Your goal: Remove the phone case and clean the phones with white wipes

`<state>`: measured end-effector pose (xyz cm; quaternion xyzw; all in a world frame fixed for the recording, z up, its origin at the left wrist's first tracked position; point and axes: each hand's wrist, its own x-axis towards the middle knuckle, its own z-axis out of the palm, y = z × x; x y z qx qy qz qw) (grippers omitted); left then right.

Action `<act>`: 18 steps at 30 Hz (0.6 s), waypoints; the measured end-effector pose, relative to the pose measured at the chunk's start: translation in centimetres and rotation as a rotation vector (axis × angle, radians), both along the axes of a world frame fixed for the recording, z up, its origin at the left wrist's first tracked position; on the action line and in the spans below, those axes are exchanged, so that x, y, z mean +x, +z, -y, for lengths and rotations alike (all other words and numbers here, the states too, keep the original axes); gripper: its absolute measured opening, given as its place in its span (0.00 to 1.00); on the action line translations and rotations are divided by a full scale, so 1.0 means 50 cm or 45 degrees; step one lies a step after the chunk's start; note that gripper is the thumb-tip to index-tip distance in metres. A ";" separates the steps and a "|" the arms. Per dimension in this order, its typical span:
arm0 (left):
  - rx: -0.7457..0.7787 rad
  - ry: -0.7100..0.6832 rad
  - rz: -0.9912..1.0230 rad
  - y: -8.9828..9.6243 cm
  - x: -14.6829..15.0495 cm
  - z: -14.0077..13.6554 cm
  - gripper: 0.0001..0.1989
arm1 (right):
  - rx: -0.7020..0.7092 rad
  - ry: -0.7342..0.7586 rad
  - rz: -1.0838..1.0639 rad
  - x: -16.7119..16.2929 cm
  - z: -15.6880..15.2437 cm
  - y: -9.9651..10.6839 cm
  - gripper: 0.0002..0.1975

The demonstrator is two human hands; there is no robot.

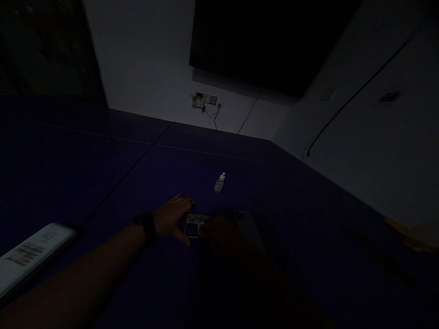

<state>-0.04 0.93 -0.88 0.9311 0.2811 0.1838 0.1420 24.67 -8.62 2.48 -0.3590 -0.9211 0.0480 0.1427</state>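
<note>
A phone case (192, 219) with a patterned surface and a large camera cutout lies flat on the dark blue surface. My left hand (174, 216) rests at its left end, thumb and fingers spread apart, with a dark watch on the wrist. Over the right part of the case is my right hand (221, 234), deep in shadow with its fingers bent. A small pale piece (201, 229) shows at those fingertips; its kind is too dim to make out. To the right lies a grey phone (249, 226), camera side up, partly covered by my right arm.
A small clear bottle with a white top (219, 183) stands beyond my hands. At the left is a white box-like item (37, 253) with printed markings. A wall carries a large dark screen (267, 41), sockets (209, 99) and cables. The room is very dark.
</note>
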 end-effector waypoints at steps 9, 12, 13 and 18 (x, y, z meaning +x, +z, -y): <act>-0.009 -0.001 -0.017 -0.001 0.002 -0.004 0.53 | 0.031 -0.100 -0.019 0.016 -0.001 -0.005 0.21; -0.016 0.001 -0.017 0.002 0.002 -0.002 0.52 | 0.005 0.002 -0.028 0.009 0.001 -0.004 0.21; -0.020 -0.001 -0.017 0.003 0.002 -0.002 0.51 | -0.013 0.038 -0.035 0.011 0.002 -0.003 0.20; -0.008 -0.010 -0.001 0.003 0.001 0.000 0.51 | -0.026 -0.057 -0.056 0.028 0.001 -0.003 0.19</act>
